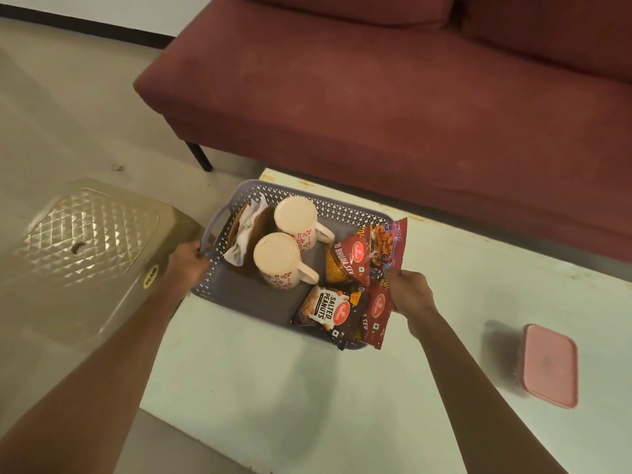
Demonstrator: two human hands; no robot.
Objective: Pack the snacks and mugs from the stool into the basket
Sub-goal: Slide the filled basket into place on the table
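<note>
Left hand (187,265): closing its fingers round the loop handle at the left end of the basket (355,209), gripping it.
Right hand (410,291): grasping the basket's right end, where red snack packets are hanging over the rim against the fingers; whether it is pinching rim, packets or both, I cannot tell.
Basket: sitting between the two hands on the pale table (307,388), its left end jutting past the table edge.
Mugs: two white mugs with red flowers, standing upside down in the middle, nearer mug (277,258) just beside the farther mug (297,218), handles pointing toward the right hand.
Snacks: salted peanuts packet (330,311) lying just left of the right hand; sev packet (345,261) leaning above it.
Wrapped brown items (249,234): lying in white paper by the left hand.
Stool (85,241): standing beyond the left hand, its top bare.
Pink container (549,366): resting on the table, well apart to the right of the right arm.
Sofa (376,97): standing beyond both hands.
</note>
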